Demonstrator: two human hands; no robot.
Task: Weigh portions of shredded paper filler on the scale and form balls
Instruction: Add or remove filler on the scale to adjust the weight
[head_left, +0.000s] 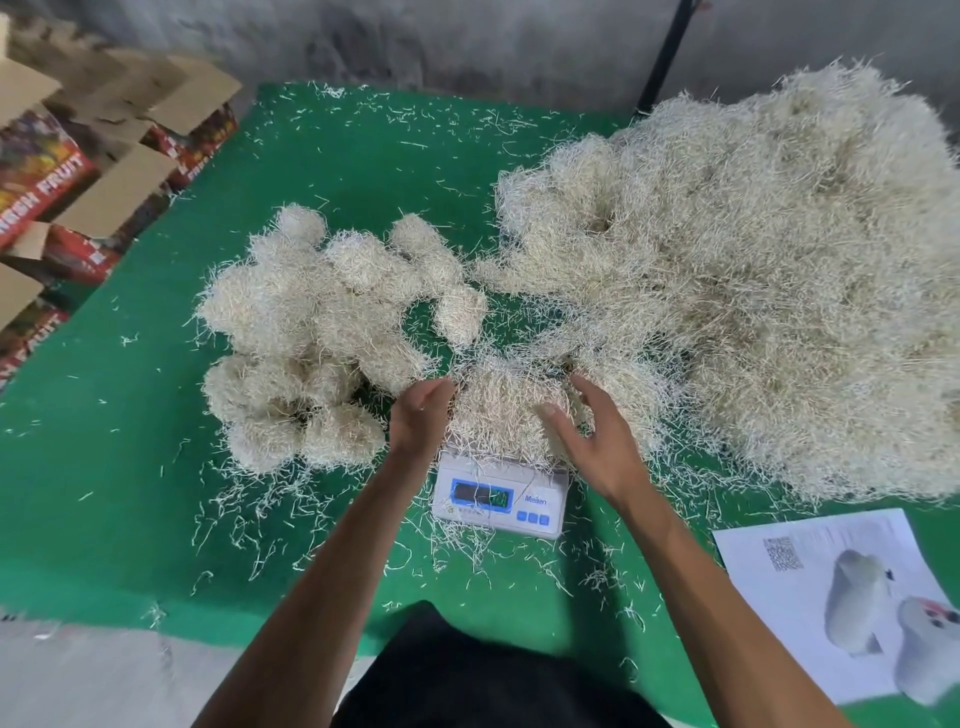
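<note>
Near table (130, 467) centre-left: roughly a dozen formed balls (311, 332), exact count unclear. One scale (501, 496) near front edge, one portion (506, 410) on it. Left hand (418, 415) and right hand (597, 441) cupping portion, fingers relaxed. One large loose pile (753, 286) at right edge.

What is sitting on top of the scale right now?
A portion of shredded paper lies heaped on the scale, with the left hand and right hand on either side of it. The weighing platform is covered; the display is too blurred to read.
</note>
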